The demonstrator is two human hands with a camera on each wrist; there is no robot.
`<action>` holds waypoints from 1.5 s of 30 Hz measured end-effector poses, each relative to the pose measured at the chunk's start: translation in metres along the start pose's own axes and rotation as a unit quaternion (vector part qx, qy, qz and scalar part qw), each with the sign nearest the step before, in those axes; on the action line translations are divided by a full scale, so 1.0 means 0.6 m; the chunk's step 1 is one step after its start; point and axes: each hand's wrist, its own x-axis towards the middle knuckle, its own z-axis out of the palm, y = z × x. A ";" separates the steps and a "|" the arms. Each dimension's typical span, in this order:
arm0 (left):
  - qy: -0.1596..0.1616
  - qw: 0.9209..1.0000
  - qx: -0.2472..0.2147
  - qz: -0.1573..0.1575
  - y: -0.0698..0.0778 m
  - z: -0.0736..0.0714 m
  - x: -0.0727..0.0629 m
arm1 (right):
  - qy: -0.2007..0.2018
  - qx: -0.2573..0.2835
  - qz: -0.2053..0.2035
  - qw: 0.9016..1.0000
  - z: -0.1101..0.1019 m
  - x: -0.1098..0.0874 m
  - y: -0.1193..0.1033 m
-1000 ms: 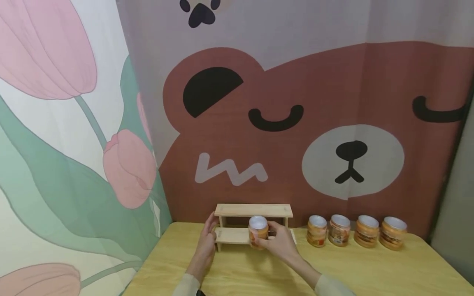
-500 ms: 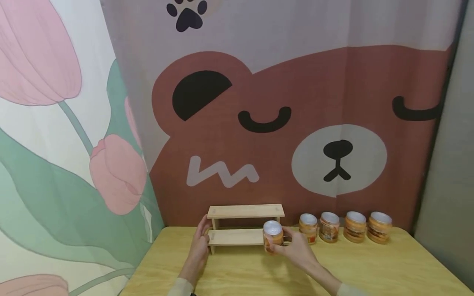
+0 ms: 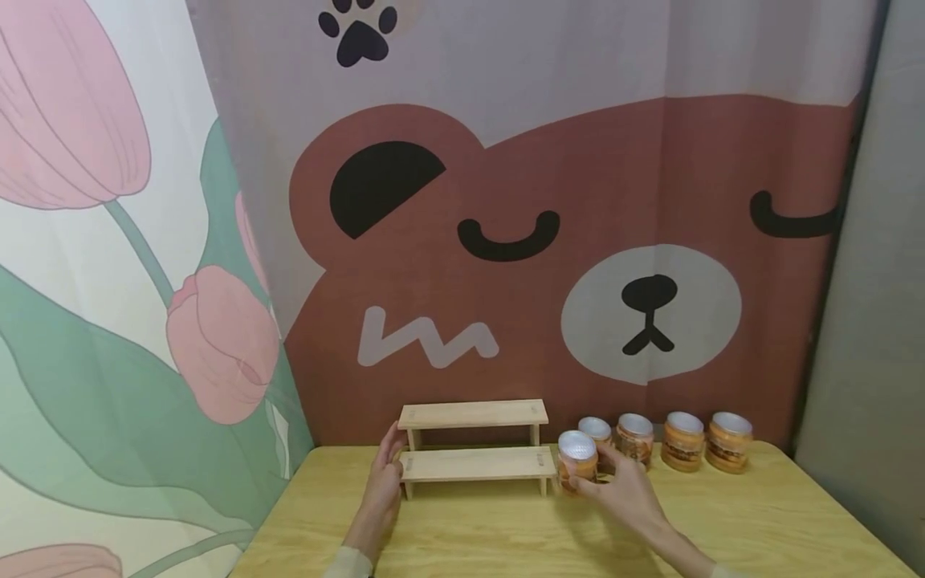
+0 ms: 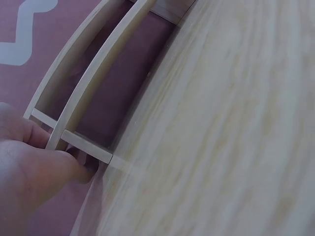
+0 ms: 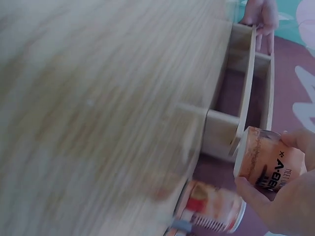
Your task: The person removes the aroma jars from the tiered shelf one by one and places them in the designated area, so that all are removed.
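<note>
A small two-step wooden shelf [image 3: 477,464] stands against the wall on the table. My left hand [image 3: 381,486] holds its left end; in the left wrist view, the thumb and fingers [image 4: 34,172] wrap around the end of the boards. Just past the shelf's right end, my right hand [image 3: 627,487] grips an orange-labelled jar [image 3: 576,464] with a pale lid, upright, thumb at the front and fingers on its far right side. Black lettering shows on the held jar [image 5: 268,160] in the right wrist view. Both shelf steps are bare.
To the right is a row of similar jars: one [image 3: 594,429] partly behind the held jar, another [image 3: 635,437] partly behind my right hand, and two more [image 3: 682,443] farther right. Behind the wooden table [image 3: 477,538] hangs a bear-patterned curtain [image 3: 578,177].
My right hand has carried the jar rightward, from in front of the lower step to beside the shelf's right end. My left hand stays at the left end. The head view has shifted slightly.
</note>
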 end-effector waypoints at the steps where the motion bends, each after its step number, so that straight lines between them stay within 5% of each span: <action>1: -0.002 1.000 0.000 0.002 0.000 0.000 0.000 | 0.002 0.000 0.005 1.000 -0.006 -0.001 0.005; 11: -0.001 1.000 0.029 0.011 0.003 0.001 0.001 | 0.003 -0.022 0.036 0.999 -0.041 0.005 0.062; 20: -0.005 0.999 0.039 0.014 0.002 0.003 0.001 | -0.001 -0.055 0.024 0.998 -0.061 0.013 0.103; 36: -0.009 0.999 0.050 -0.003 0.007 0.002 -0.001 | 0.002 -0.064 0.012 0.998 -0.074 0.016 0.129; 45: 0.003 0.998 0.060 -0.006 0.012 0.001 -0.003 | -0.029 -0.060 0.038 0.997 -0.078 0.012 0.134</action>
